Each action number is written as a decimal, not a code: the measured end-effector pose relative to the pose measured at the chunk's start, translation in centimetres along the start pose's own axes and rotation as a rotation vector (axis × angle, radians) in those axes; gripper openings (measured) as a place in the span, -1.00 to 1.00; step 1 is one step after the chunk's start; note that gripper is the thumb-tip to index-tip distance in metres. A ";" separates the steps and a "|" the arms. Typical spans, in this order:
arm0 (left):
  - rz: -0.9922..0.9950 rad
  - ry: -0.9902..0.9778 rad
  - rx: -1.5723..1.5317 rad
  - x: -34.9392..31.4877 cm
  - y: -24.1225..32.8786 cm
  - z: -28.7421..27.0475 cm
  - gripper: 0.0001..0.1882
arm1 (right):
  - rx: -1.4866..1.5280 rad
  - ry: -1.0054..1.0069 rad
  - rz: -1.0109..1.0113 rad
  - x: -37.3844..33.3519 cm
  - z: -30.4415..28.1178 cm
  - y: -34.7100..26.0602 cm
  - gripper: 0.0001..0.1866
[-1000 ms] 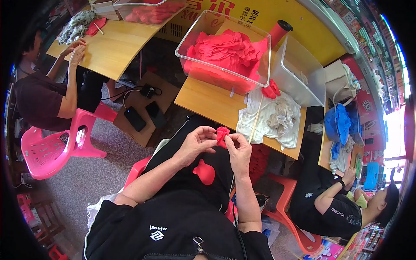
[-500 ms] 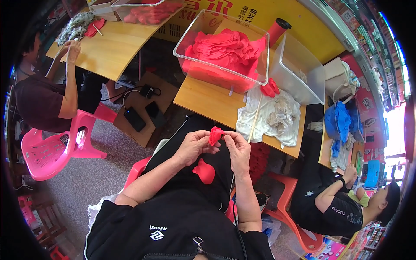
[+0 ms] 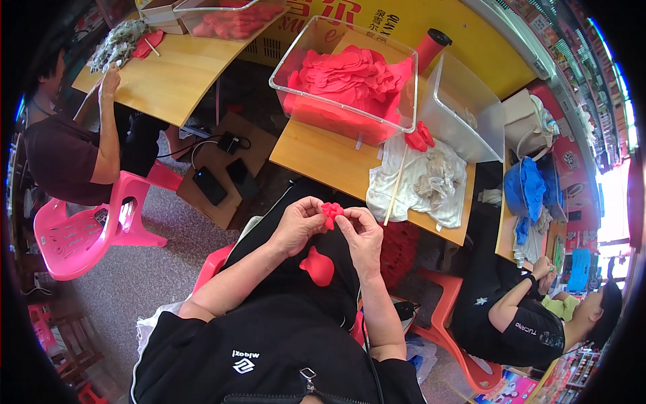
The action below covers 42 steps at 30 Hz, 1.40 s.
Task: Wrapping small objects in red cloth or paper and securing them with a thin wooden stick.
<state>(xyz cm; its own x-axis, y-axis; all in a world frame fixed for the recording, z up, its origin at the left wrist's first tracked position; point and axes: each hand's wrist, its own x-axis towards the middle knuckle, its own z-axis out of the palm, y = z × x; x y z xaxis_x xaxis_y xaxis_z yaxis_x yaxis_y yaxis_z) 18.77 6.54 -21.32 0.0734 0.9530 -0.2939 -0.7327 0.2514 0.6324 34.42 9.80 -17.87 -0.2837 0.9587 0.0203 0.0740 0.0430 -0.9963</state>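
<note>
A small red rolled-petal flower [image 3: 332, 211] of soft fabric or felt is pinched above my lap between both hands. My left hand [image 3: 303, 223] grips its left side with closed fingertips. From the other side, my right hand [image 3: 361, 236] pinches the lower right edge with thumb and forefinger. On my dark trousers just below lies a loose red petal piece [image 3: 317, 266], touched by neither hand. Beyond my hands, a pale thin stick [image 3: 396, 188] rests across a white cloth [image 3: 390, 176] on the table.
A clear bin [image 3: 343, 104] heaped with red petals stands on the wooden table [image 3: 319, 151], beside another clear bin [image 3: 488, 128]. A red bundle [image 3: 420, 137] lies on the cloth. Co-workers sit left, by a pink chair [image 3: 118, 222], and right, on an orange chair [image 3: 437, 303].
The red flower has turned in my fingers and shows a more open, ruffled top. My right hand has shifted slightly left and down. The left co-worker's hands have also moved.
</note>
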 end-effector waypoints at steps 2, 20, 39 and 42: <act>0.001 0.063 0.063 -0.2 0.6 1.1 -0.88 | -0.041 0.017 0.005 0.1 -0.1 0.4 -0.88; 0.265 0.265 0.706 1.1 -2.0 -1.5 -0.86 | -0.253 -0.080 0.019 -0.2 1.1 2.2 -0.85; 0.160 0.142 0.415 1.4 -2.8 -0.5 -0.82 | -0.698 0.140 -0.350 0.8 0.3 5.0 -0.78; 0.171 0.174 0.596 1.4 -2.5 -1.1 -0.84 | -0.651 0.122 -0.294 0.5 0.6 4.2 -0.81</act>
<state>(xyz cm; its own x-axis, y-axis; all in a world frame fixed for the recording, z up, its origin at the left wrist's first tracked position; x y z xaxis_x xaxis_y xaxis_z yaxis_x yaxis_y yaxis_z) 20.03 7.07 -24.10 -0.1586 0.9592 -0.2340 -0.2192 0.1969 0.9556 33.98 10.25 -22.13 -0.2737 0.9045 0.3270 0.5759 0.4264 -0.6975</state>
